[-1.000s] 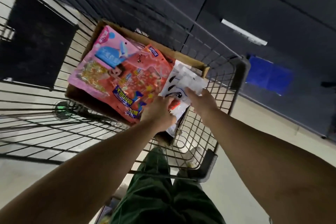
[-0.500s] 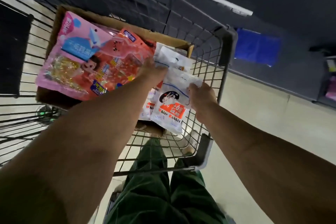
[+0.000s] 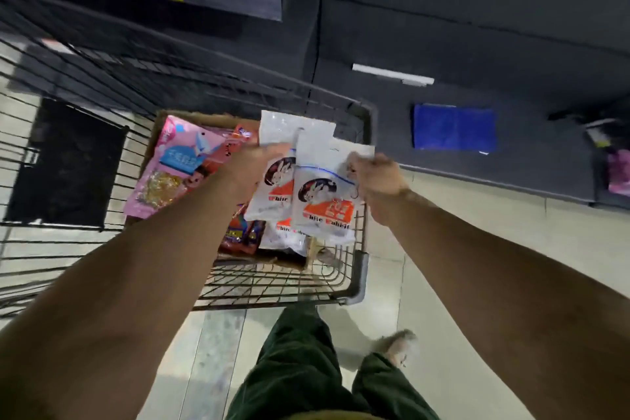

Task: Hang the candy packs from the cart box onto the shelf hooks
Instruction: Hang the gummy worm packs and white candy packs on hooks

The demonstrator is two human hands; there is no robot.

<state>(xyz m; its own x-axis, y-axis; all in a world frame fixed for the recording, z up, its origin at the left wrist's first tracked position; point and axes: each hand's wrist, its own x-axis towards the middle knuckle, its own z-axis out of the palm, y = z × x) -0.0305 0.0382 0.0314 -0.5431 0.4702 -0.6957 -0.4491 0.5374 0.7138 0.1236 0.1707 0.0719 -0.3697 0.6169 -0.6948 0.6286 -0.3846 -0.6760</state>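
Two white candy packs with a rabbit logo hang above the cardboard box (image 3: 204, 119) in the wire cart (image 3: 358, 269). My right hand (image 3: 375, 177) pinches the nearer white pack (image 3: 324, 194) by its upper right edge. My left hand (image 3: 252, 167) grips the other white pack (image 3: 286, 133), which sits just behind and left of the first. A pink pack (image 3: 170, 164) and red packs (image 3: 238, 235) lie in the box, and another white pack (image 3: 286, 239) shows beneath the held ones.
Dark shelving (image 3: 443, 27) stands behind the cart, with a blue cloth (image 3: 453, 126) on a low ledge and a pink item (image 3: 618, 174) at the far right. A black mat (image 3: 68, 160) lies on the floor left of the box. My legs stand on the pale tiled floor (image 3: 460, 317).
Both hands have lifted the two white packs up out of the box. The view has swung up towards the shelving.
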